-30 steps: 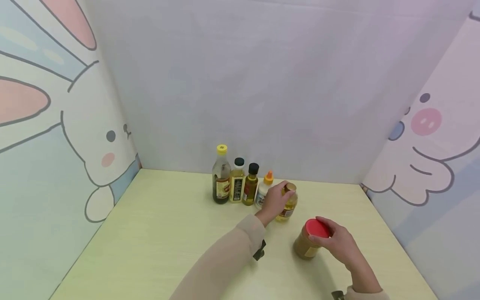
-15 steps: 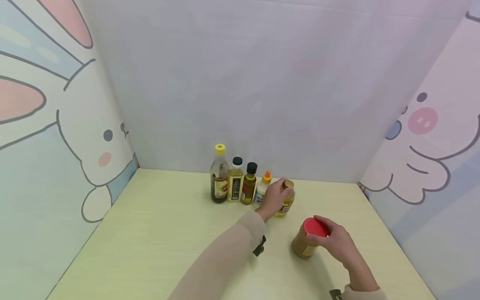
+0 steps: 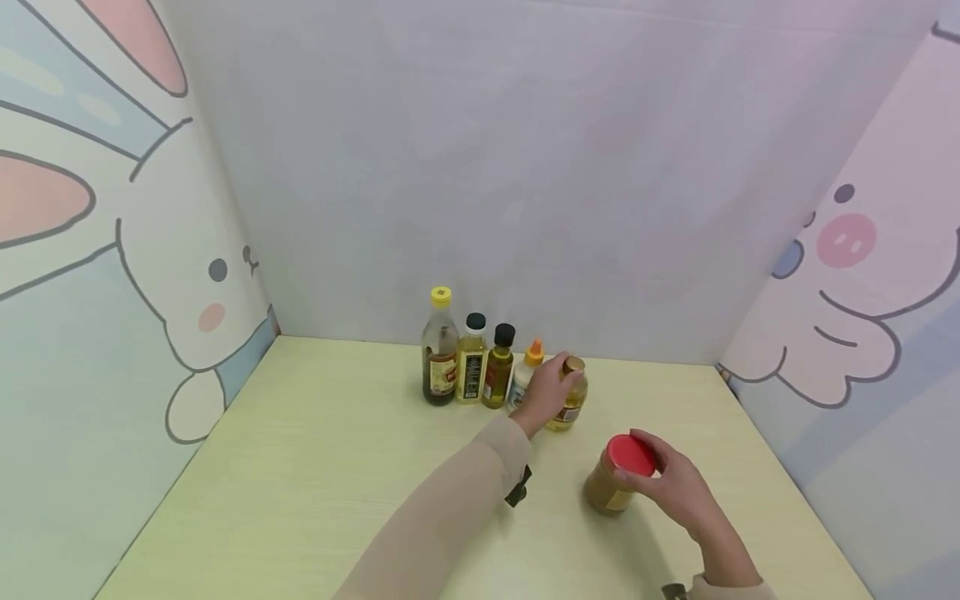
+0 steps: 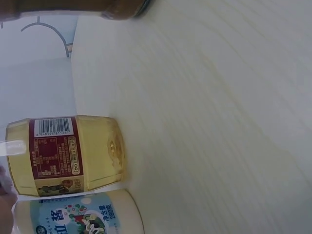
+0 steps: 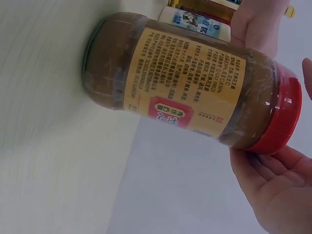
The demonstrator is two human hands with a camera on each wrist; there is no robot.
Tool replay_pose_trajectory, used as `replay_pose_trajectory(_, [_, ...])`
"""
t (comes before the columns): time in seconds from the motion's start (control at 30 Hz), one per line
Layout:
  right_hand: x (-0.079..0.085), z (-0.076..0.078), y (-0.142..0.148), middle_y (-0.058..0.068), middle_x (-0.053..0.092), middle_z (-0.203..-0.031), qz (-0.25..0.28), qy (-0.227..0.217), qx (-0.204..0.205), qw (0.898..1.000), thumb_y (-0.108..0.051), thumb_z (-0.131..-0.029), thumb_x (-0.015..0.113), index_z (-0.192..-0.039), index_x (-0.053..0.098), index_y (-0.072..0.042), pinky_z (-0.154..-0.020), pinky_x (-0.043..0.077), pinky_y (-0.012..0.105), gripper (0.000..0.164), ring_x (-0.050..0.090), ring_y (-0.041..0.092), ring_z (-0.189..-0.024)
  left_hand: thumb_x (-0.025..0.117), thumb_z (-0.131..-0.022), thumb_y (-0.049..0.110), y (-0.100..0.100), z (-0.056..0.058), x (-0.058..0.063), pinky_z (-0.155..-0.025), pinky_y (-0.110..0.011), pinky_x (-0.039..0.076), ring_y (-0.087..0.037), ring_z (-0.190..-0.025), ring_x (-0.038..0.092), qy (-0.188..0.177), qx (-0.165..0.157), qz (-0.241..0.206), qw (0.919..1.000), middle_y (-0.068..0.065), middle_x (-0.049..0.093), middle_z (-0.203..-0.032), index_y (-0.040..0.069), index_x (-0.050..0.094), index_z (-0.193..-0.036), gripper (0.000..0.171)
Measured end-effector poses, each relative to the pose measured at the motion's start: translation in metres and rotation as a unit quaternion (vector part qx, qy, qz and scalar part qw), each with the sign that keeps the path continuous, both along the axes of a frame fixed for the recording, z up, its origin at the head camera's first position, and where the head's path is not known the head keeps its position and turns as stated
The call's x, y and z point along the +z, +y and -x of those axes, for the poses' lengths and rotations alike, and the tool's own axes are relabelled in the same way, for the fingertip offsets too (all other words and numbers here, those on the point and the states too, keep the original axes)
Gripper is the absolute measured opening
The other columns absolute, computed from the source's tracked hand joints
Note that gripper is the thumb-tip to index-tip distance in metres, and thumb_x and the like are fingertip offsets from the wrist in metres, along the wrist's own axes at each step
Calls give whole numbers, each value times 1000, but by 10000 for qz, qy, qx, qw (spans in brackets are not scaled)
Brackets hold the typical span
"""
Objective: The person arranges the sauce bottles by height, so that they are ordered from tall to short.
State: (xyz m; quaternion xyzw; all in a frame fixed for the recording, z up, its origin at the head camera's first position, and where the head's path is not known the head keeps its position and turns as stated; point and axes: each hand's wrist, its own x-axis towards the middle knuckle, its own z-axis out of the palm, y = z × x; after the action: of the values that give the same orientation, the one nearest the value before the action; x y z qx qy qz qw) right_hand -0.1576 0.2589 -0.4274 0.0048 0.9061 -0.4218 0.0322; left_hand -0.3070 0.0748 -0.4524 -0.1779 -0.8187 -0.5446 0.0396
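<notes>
Near the back right, my left hand (image 3: 543, 395) grips the upper part of a cooking oil bottle (image 3: 573, 403) with a golden cap. In the left wrist view this oil bottle (image 4: 100, 156) shows a red label, close beside a white squeeze bottle (image 4: 83, 214) of dressing. My right hand (image 3: 681, 490) holds a jar of brown paste (image 3: 609, 485) round its red lid (image 3: 632, 455), nearer the front. The right wrist view shows the jar's yellow label (image 5: 185, 83) and my right hand's fingers (image 5: 243, 168) against the lid. Whether the jar's base touches the table cannot be told.
Left of the oil bottle, a row holds a dark sauce bottle (image 3: 440, 354) with a yellow cap, a pale oil bottle (image 3: 472, 367), and a darker oil bottle (image 3: 498, 375). Behind them rises a plain grey-white backdrop (image 3: 480, 183). The table (image 3: 322, 467) is pale yellow.
My left hand and the oil bottle have shifted slightly back, toward the backdrop. The right hand keeps its hold on the jar, with almost no movement.
</notes>
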Motion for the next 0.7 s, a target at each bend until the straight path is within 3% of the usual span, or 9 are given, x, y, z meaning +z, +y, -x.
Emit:
replay_pose_trajectory(0.3, [-9, 2, 3, 26, 48, -136, 197, 75, -60, 9998, -25, -78, 84, -144, 41, 2, -86, 50, 30, 83, 49, 38, -120, 56, -101, 26, 0, -1, 5, -90, -29, 50, -10, -104, 60, -176, 71, 156, 9997, 2, 64, -112, 12, 59, -122, 25])
replay_pose_trajectory(0.7, [-11, 6, -2, 26, 45, -141, 444, -111, -738, 9962, -33, -78, 84, -145, 43, -2, -88, 52, 39, 84, 46, 40, -122, 56, -100, 29, 0, -1, -1, -91, -32, 50, -9, -105, 59, -445, 108, -169, 9988, 9, 64, -114, 18, 60, -122, 25])
